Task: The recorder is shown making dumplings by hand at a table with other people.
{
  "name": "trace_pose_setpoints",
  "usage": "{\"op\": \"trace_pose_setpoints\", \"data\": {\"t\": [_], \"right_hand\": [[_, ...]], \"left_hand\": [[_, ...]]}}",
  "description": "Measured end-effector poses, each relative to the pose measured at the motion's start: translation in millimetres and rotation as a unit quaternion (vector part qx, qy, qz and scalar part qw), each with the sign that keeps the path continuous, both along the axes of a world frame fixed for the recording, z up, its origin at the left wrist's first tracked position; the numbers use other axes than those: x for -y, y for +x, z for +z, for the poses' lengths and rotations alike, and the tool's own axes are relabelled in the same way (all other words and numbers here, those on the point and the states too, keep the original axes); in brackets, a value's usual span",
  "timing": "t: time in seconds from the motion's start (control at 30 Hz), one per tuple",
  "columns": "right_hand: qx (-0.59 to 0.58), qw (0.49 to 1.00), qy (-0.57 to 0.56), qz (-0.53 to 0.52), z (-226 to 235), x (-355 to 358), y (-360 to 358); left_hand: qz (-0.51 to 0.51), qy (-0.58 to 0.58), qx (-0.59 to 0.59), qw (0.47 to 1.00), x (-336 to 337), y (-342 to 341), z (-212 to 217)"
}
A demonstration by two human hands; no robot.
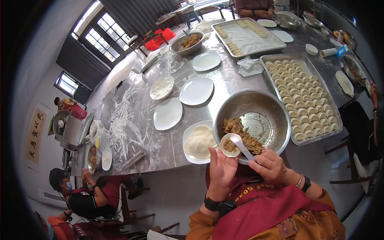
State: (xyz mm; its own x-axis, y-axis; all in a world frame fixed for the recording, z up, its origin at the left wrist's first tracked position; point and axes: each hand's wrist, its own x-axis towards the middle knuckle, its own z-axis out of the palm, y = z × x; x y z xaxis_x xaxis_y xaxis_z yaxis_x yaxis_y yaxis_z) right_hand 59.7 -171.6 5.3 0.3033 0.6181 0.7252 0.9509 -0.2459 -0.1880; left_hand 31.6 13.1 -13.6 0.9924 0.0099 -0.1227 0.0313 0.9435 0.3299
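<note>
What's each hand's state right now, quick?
Left hand: open, palm up, supporting a wrapper with filling on it.
Right hand: closed, holding a spatula over the wrapper.

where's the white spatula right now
In the head view, right of centre: the spatula is in the right hand, its tip over the wrapper on the left hand.
</note>
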Motion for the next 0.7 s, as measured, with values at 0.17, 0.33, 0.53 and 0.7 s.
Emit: {"op": "trace_pose_setpoints", "data": {"t": [0.17, 0.33, 0.53, 0.7], "right_hand": [[-0.068, 0.997, 0.043, 0.017, 4.5, 2.7, 1.7], [-0.069, 0.995, 0.061, 0.041, 13.1, -1.2, 15.0], [-0.046, 0.997, 0.028, 0.059, 11.0, 1.3, 8.1], [-0.057, 0.994, -0.005, 0.092, 19.8, -1.1, 12.3]], "left_hand": [[-0.005, 0.009, 0.004, 1.000, -4.0, -0.1, -6.0], [-0.003, 0.027, -0.009, 1.000, -3.2, -1.7, -4.2], [-0.011, 0.060, -0.024, 0.998, -6.3, -0.8, -9.0], [-0.013, 0.068, -0.018, 0.997, -6.5, -3.0, -9.8]]}}
